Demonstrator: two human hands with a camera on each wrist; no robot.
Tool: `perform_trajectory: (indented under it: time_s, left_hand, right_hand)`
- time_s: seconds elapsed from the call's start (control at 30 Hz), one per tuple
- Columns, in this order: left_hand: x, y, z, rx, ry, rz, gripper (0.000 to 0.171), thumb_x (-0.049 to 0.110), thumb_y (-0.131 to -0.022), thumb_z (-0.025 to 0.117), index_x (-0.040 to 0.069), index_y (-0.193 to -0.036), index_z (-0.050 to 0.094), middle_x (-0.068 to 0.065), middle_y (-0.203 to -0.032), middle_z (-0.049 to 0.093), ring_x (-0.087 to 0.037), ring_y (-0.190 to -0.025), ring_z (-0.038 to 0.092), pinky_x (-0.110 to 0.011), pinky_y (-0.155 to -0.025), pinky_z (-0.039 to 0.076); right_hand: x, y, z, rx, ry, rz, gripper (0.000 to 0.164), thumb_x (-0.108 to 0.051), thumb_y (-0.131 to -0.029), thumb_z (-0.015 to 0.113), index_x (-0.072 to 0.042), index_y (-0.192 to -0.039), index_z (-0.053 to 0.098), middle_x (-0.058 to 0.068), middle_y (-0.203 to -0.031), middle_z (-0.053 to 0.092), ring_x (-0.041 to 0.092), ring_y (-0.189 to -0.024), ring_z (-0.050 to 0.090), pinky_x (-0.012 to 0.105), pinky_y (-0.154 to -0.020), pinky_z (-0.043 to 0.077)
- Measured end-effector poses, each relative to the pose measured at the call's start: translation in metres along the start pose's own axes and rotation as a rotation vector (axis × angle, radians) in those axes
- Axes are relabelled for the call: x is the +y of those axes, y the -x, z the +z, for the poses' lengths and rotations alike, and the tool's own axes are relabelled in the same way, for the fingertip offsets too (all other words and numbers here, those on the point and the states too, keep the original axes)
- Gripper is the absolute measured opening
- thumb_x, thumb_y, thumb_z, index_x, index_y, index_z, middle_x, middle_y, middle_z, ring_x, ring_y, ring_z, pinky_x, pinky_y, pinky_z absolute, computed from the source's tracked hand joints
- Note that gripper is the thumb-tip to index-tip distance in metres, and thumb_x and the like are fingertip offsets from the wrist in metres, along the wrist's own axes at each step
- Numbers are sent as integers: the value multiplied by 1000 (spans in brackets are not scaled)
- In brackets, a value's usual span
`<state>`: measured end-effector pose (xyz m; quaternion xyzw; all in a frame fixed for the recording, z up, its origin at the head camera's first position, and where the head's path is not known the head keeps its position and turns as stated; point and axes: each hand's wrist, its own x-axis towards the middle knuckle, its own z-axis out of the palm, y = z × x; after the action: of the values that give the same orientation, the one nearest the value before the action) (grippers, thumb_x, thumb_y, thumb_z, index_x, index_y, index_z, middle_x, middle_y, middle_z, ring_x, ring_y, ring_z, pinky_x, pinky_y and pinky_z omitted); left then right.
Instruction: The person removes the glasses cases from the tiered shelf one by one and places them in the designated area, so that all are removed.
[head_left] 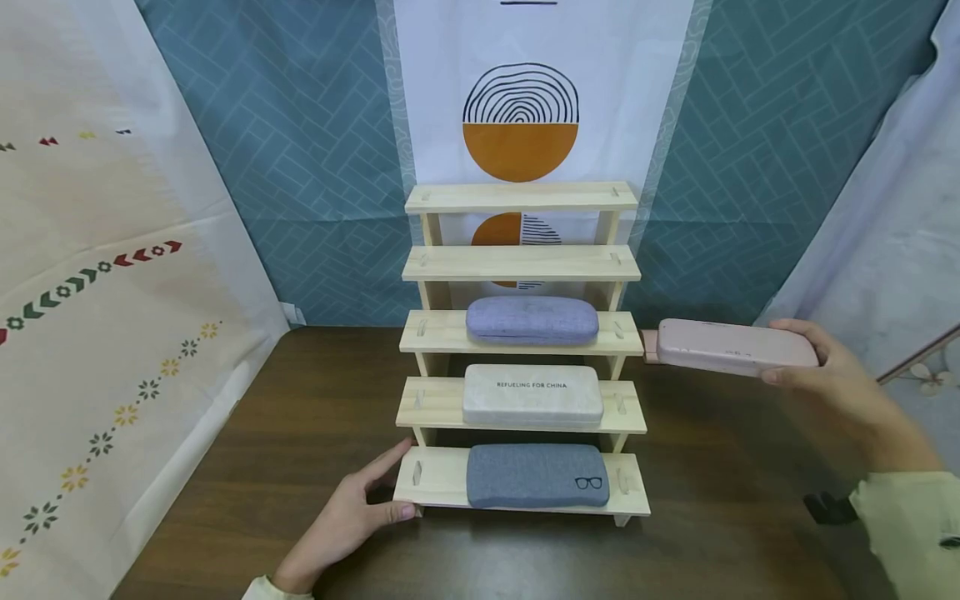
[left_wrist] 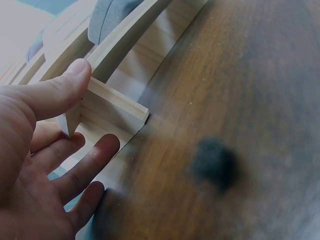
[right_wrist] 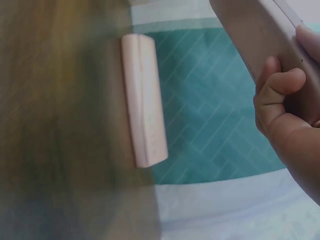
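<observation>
My right hand (head_left: 825, 371) grips a pink glasses case (head_left: 735, 346) by its right end, fingers at the far side and thumb at the near side. In the right wrist view the held case (right_wrist: 265, 40) is above a second pink glasses case (right_wrist: 142, 100) on the table; the head view shows only its left end. My left hand (head_left: 348, 517) holds the left end of the lowest board of a stepped wooden rack (head_left: 521, 265), thumb at the front corner and index finger at the back. Its other fingers spread loosely below in the left wrist view.
On the rack's three lower steps lie a purple case (head_left: 532, 321), a white case (head_left: 532, 396) with lettering and a blue-grey case (head_left: 537, 477) with a glasses print. The rack stands on a dark wooden table (head_left: 322, 400). Cloths hang behind and at both sides.
</observation>
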<state>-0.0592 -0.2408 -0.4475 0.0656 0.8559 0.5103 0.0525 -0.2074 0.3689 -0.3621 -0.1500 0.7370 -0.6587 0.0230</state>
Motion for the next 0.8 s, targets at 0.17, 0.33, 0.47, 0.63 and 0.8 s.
perform_trajectory:
  time_s: [0.17, 0.33, 0.47, 0.63, 0.8]
  left_hand:
    - [0, 0, -1, -2, 3, 5, 85, 32, -79, 87, 25, -154, 46, -1, -153, 46, -25, -134, 45, -44, -108, 37]
    - [1, 1, -1, -5, 1, 7, 86, 32, -79, 86, 24, -154, 46, -1, -153, 46, -25, -135, 45, -42, -107, 37]
    - [1, 1, -1, -7, 12, 4, 86, 32, -79, 87, 24, -154, 46, -1, -153, 46, -25, -135, 44, -42, -108, 37]
    - [1, 1, -1, -11, 19, 9, 86, 32, -79, 86, 22, -154, 45, -2, -154, 45, -25, -136, 43, -39, -108, 36]
    - [1, 1, -1, -9, 14, 12, 86, 32, -80, 86, 22, -154, 45, -2, -153, 46, -25, -135, 44, -37, -107, 37]
  right_hand:
    - [-12, -5, 5, -45, -140, -78, 61, 23, -90, 52, -12, -140, 50, 4, -129, 43, 13, -102, 51, 20, -77, 50]
    - [-23, -10, 9, -42, -200, -115, 63, 25, -89, 50, -9, -142, 48, 7, -129, 48, 16, -103, 55, 23, -78, 51]
    - [-32, -14, 11, -44, -222, -144, 64, 26, -88, 49, -8, -142, 47, 8, -128, 49, 16, -103, 55, 23, -78, 50]
    - [-41, -19, 13, -80, -290, -185, 66, 29, -87, 46, -5, -144, 46, 10, -129, 49, 17, -102, 57, 23, -77, 52]
    - [-53, -26, 18, -112, -340, -225, 67, 30, -86, 45, -1, -145, 43, 12, -131, 48, 19, -104, 57, 24, -79, 53]
